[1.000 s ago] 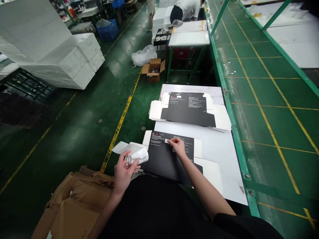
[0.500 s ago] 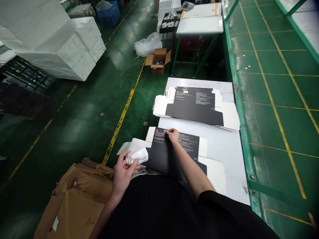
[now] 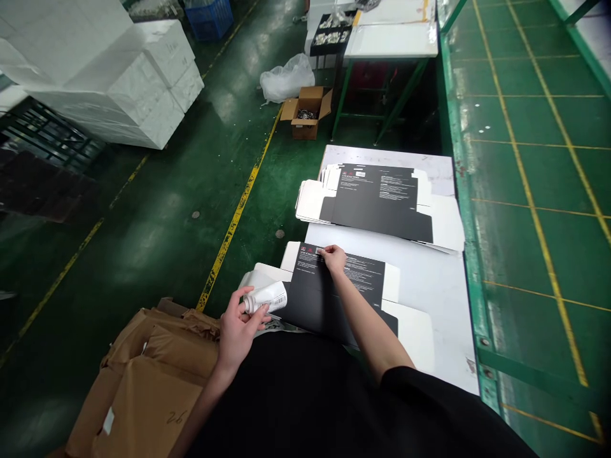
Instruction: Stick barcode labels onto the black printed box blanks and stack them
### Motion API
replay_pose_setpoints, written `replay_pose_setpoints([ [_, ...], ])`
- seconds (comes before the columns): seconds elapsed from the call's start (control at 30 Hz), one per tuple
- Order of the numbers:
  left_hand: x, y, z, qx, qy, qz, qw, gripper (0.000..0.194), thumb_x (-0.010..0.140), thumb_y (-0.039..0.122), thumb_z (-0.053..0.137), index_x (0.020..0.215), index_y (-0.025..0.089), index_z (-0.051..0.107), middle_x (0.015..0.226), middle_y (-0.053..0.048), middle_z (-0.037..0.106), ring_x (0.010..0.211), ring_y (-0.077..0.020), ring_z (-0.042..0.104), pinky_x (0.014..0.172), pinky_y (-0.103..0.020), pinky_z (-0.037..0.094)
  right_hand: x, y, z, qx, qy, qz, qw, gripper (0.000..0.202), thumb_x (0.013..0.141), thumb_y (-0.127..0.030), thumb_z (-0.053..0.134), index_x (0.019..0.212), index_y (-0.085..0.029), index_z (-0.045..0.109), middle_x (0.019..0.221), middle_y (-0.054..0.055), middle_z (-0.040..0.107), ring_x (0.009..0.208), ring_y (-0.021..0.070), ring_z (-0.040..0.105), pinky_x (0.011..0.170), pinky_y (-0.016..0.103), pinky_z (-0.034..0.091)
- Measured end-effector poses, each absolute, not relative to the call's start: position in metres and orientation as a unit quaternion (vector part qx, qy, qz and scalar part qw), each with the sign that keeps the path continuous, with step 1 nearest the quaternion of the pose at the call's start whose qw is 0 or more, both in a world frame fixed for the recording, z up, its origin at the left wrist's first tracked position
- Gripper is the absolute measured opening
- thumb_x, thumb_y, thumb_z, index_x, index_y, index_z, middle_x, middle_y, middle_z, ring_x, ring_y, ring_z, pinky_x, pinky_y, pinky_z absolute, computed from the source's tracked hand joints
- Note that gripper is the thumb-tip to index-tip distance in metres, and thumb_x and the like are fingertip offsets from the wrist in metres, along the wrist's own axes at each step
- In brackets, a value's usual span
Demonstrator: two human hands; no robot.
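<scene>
My left hand (image 3: 239, 323) is closed around a roll of white barcode labels (image 3: 268, 298), above the left edge of a flat black-and-white printed carton (image 3: 310, 305). With fingertips pinched together, my right hand (image 3: 335, 259) is at the carton's upper part, beside the printed red logos. A small white label (image 3: 319, 250) shows at those fingertips, against the black face. Farther up the table lies a stack of similar flat cartons (image 3: 377, 197); the top one bears a white label near its logos.
The cartons lie on a white tabletop (image 3: 443, 286) bordered on the right by a green metal frame (image 3: 470, 254). Brown wrapped packages (image 3: 147, 388) stand at lower left. An open cardboard box (image 3: 305, 127) and a plastic bag (image 3: 287, 79) are on the floor ahead.
The view has shifted slightly. My right hand stays at the same spot on the carton with the label, and my left hand still holds the roll.
</scene>
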State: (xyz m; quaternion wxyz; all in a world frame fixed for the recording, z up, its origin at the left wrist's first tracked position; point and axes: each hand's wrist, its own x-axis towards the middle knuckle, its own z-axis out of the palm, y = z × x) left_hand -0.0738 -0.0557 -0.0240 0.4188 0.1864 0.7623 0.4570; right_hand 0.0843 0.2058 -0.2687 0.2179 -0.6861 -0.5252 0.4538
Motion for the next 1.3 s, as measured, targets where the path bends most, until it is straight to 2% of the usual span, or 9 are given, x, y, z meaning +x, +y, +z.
replay_pose_setpoints([
  [0.93,-0.0713,-0.0482,-0.0212,0.187,0.766,0.457,0.412,0.067,0.075,0.051,0.081,0.127,0.019,0.052,0.103,-0.012,0.079,0.075,-0.0274,0.079,0.058,-0.028,0.064,0.0793,0.2046,-0.2685,-0.705,-0.535,0.420,0.200,0.015,0.072,-0.033,0.072,0.073,-0.021,0.062,0.078,0.002,0.072,0.074,0.0199,0.064,0.067,0.029,0.042],
  [1.3,-0.0689,-0.0500,-0.0206,0.190,0.768,0.457,0.406,0.068,0.075,0.051,0.081,0.127,0.019,0.052,0.102,-0.012,0.079,0.075,-0.0280,0.079,0.058,-0.029,0.064,0.0771,0.2054,-0.2694,-0.708,-0.562,0.398,0.158,0.011,0.077,-0.032,0.068,0.077,-0.022,0.061,0.081,0.002,0.071,0.075,0.0206,0.063,0.071,0.030,0.044],
])
